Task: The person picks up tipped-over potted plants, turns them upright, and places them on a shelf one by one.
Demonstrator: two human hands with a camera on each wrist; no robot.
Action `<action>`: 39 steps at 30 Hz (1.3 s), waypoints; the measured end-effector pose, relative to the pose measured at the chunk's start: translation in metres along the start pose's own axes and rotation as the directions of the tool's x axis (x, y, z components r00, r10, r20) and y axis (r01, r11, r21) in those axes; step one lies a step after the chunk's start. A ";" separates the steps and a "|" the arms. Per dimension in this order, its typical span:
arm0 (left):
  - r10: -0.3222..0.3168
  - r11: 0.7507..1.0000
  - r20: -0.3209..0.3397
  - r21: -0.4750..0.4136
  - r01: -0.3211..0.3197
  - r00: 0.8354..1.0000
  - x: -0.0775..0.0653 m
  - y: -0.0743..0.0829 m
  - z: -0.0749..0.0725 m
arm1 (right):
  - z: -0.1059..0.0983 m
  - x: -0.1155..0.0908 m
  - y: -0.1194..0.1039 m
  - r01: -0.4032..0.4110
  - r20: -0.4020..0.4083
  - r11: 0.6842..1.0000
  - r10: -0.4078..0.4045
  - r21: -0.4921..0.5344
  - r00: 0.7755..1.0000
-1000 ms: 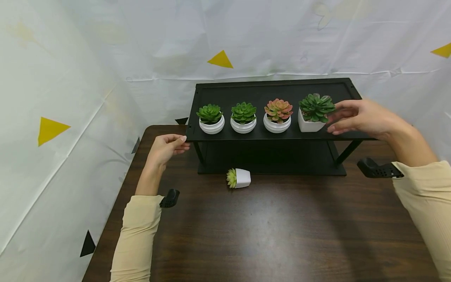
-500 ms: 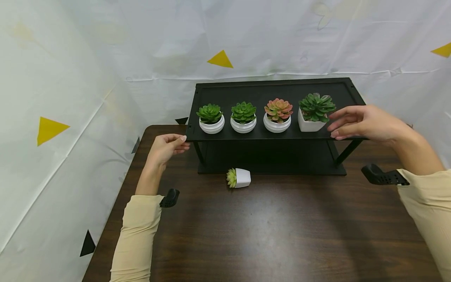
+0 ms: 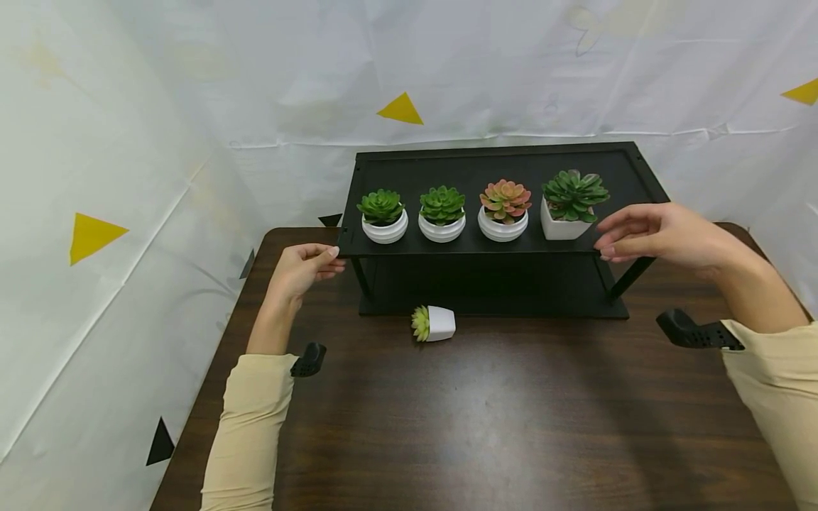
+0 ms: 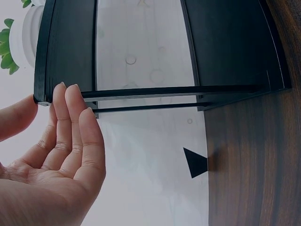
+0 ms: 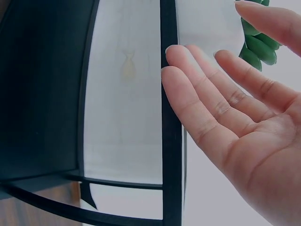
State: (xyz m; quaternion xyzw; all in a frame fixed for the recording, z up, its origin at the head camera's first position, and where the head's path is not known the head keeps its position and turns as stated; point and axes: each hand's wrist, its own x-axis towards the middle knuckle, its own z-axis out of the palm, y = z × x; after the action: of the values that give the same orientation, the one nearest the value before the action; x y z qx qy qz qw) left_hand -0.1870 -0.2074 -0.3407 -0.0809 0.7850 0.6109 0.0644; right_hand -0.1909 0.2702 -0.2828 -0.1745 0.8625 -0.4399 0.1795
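Note:
A black two-tier shelf (image 3: 486, 163) bears a row of potted succulents. From the left stand a green one (image 3: 383, 227), a second green one (image 3: 441, 226) and a pinkish-orange one (image 3: 503, 226), all in round white pots. A larger dark green succulent (image 3: 565, 223) in a square white pot ends the row. My left hand (image 3: 303, 271) pinches the shelf's front left corner, thumb above and fingers below; the left wrist view shows this grip. My right hand (image 3: 671, 234), fingers relaxed and apart from the square pot, hovers at the front right edge and holds nothing.
A small light green succulent (image 3: 441, 323) in a white pot lies on its side on the dark wooden table (image 3: 460, 426), before the shelf's lower tier (image 3: 486, 287). White sheeting (image 3: 307, 78) hangs behind and at the left.
My right hand has drawn back from the square pot, slightly right and toward the front. The left hand and the pots stay where they were.

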 end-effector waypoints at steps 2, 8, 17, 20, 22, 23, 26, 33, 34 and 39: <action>-0.001 1.000 0.000 -0.002 0.001 1.000 0.000 0.000 0.000 | 0.001 -0.001 0.001 0.002 -0.006 1.000 -0.002 -0.005 1.000; 0.002 1.000 0.002 -0.007 -0.002 1.000 0.000 -0.001 0.000 | 0.007 -0.004 0.003 0.024 -0.050 1.000 -0.024 -0.003 0.998; 0.010 1.000 0.005 -0.003 -0.010 1.000 0.000 -0.001 0.000 | 0.015 -0.009 0.008 0.043 -0.063 0.998 -0.040 0.048 0.997; 0.008 1.000 0.004 0.000 -0.008 1.000 0.000 -0.001 0.000 | 0.017 -0.009 0.010 0.064 -0.046 0.997 -0.061 0.054 0.997; 0.009 1.000 0.004 -0.001 -0.009 1.000 0.000 -0.001 0.000 | 0.019 -0.010 0.010 0.072 -0.034 0.996 -0.070 0.052 0.997; 0.010 1.000 0.004 -0.002 -0.010 1.000 0.000 -0.001 0.000 | 0.020 -0.010 0.010 0.078 -0.027 0.996 -0.076 0.053 0.997; 0.015 1.000 0.004 -0.005 -0.015 1.000 0.000 -0.001 0.001 | 0.023 -0.010 0.011 0.089 -0.008 0.995 -0.089 0.044 0.996; 0.015 1.000 0.004 -0.004 -0.015 1.000 0.000 -0.001 0.001 | 0.032 -0.011 0.012 0.120 0.029 0.991 -0.122 0.068 0.992; 0.013 1.000 0.004 -0.005 -0.013 1.000 0.000 -0.001 0.001 | 0.034 -0.011 0.012 0.123 0.034 0.990 -0.126 0.074 0.991; 0.013 1.000 0.007 -0.002 -0.013 1.000 0.000 -0.001 0.001 | 0.042 -0.010 0.013 0.120 0.044 0.989 -0.124 0.086 0.991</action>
State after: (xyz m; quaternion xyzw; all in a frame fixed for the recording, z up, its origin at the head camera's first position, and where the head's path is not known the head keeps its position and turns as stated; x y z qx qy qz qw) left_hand -0.1867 -0.2071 -0.3415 -0.0738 0.7845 0.6125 0.0633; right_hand -0.1644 0.2527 -0.3148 -0.2301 0.8264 -0.4811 0.1807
